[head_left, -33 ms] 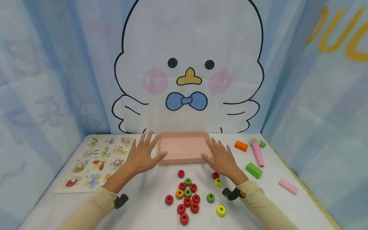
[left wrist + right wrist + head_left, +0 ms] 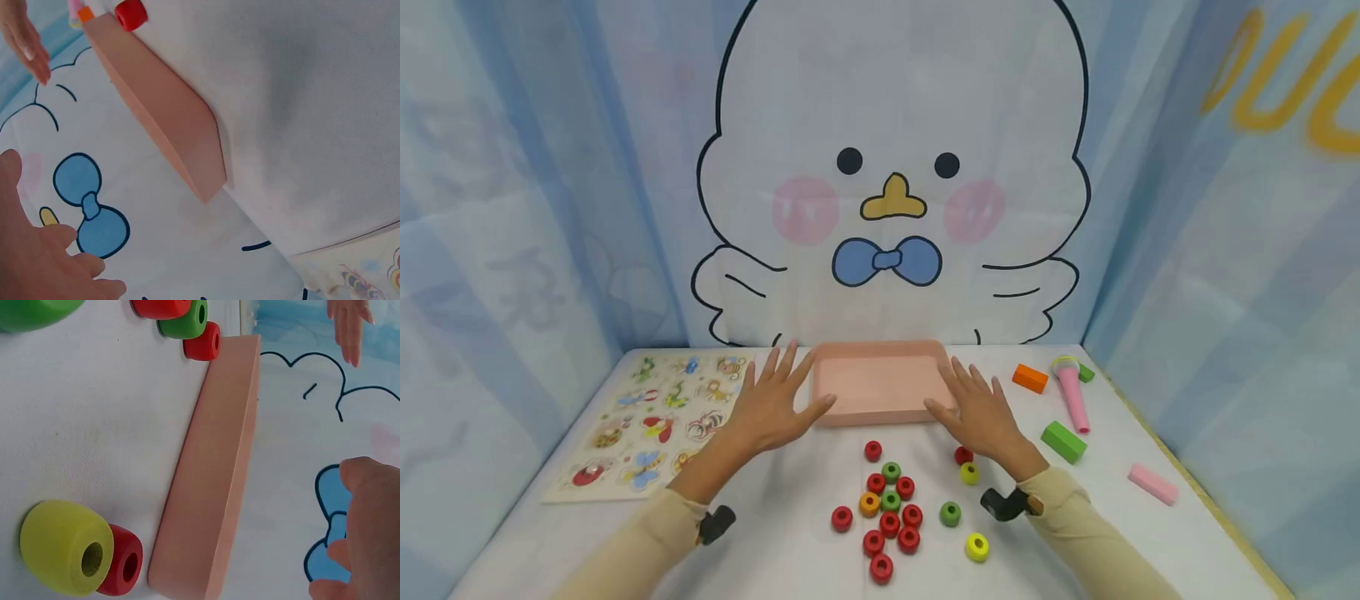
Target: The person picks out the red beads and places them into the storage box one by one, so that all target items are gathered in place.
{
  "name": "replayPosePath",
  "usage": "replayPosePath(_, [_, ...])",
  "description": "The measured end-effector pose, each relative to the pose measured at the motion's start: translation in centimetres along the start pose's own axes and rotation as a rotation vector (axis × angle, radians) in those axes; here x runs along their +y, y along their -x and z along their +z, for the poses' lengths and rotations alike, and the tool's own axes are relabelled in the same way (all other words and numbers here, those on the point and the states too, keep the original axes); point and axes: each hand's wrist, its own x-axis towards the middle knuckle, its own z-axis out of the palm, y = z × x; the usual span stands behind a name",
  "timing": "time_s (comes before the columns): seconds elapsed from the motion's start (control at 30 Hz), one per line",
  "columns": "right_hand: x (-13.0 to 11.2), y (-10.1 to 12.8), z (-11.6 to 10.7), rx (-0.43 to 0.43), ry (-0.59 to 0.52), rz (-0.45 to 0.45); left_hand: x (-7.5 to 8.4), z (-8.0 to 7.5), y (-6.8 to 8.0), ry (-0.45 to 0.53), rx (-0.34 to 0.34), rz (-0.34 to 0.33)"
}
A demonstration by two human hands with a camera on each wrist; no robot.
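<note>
Both hands hover over the table with fingers straight and spread, holding nothing. My left hand [image 2: 775, 408] is at the left end of a shallow pink tray [image 2: 880, 416], its fingers pointing away from me. At the tray's right end is my right hand [image 2: 981, 414], overlapping the corner in the head view. Nearer to me lie round wooden beads with holes: several red ones [image 2: 882, 568], a few green ones [image 2: 950, 513], an orange bead [image 2: 869, 504] and two yellow ones [image 2: 977, 547]. A yellow bead [image 2: 65, 547] and a red bead [image 2: 125, 562] show large in the right wrist view.
On the left lies a board with insect and animal pictures [image 2: 625, 417], partly behind my left forearm. To the right are an orange block [image 2: 1029, 378], a pink toy microphone [image 2: 1072, 398], a green block [image 2: 1063, 442] and a pink block [image 2: 1152, 484]. Printed curtains enclose the table.
</note>
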Motion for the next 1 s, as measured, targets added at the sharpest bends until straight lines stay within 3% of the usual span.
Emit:
replayPosePath(0.17, [0.7, 0.5, -0.2, -0.016, -0.011, 0.016, 0.0, 0.5, -0.2, 0.021, -0.027, -0.021])
replayPosePath(0.27, [1.3, 0.7, -0.9, -0.014, -0.03, 0.013, -0.4, 0.6, -0.7, 0.115, -0.05, -0.064])
replayPosePath(0.43, [2.7, 1.8, -1.1, -0.055, -0.089, 0.052, -2.1, 1.8, -1.0, 0.436, -0.167, -0.236])
replayPosePath(0.57, [3.6, 3.5, -0.9, -0.097, -0.217, 0.12, -3.3, 3.7, -1.1, 0.689, -0.225, -0.369])
replayPosePath(0.8, [4.8, 5.9, 0.1, -0.115, -0.41, 0.165, -3.4, 6.4, -1.2, 1.17, -0.18, -0.384])
replayPosePath(1.0, [6.5, 6.1, 1.4, -0.149, -0.518, 0.097, -2.7, 8.1, -1.6, 1.389, -0.111, -0.424])
